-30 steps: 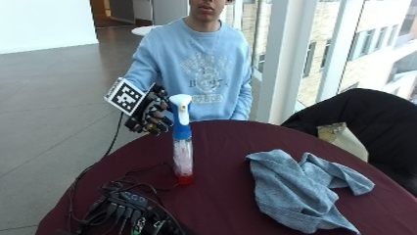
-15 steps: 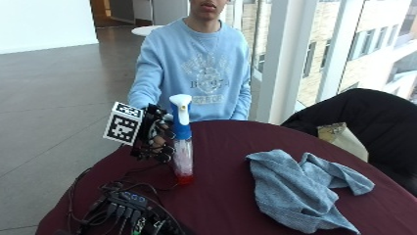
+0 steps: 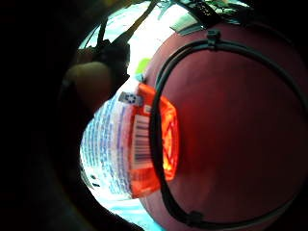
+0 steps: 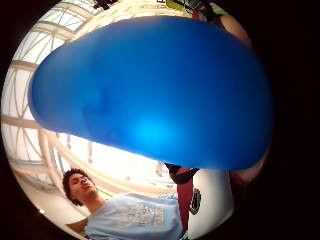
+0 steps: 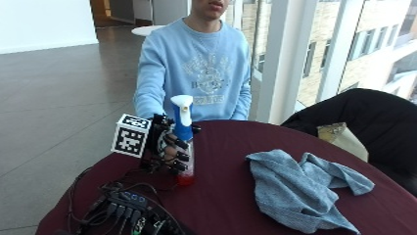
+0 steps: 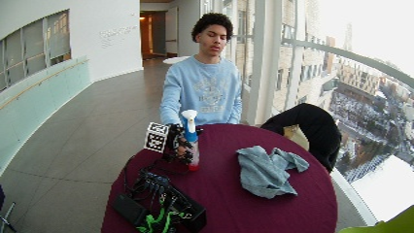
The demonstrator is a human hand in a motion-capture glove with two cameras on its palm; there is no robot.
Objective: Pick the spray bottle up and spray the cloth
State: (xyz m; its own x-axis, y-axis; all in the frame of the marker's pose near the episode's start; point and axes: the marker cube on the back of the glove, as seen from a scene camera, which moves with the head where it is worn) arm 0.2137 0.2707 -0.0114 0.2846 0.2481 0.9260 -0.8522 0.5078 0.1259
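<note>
A spray bottle (image 5: 184, 131) with a white head, blue neck and clear body with red liquid at its base stands on the left part of the round maroon table (image 5: 228, 205). My gloved right hand (image 5: 168, 149) grips its body from the left, fingers curled round the front. The hand (image 6: 177, 145) and bottle (image 6: 190, 138) also show in the wide outside view. The blue neck (image 4: 150, 95) fills the thumb side palm view. The labelled body and red base (image 3: 139, 144) sit close to the palm, above the table (image 3: 231, 120). A crumpled grey-blue cloth (image 5: 300, 188) lies to the bottle's right, apart from it.
A black box with cables (image 5: 130, 205) lies at the table's near left edge. A dark chair with a black jacket (image 5: 371, 117) and a paper bag (image 5: 335, 133) stand beyond the table's right side. Bare tabletop separates bottle and cloth (image 6: 265, 167).
My hand has come down from beside the bottle's head to its body and its fingers have curled round it. The bottle stands in the same spot.
</note>
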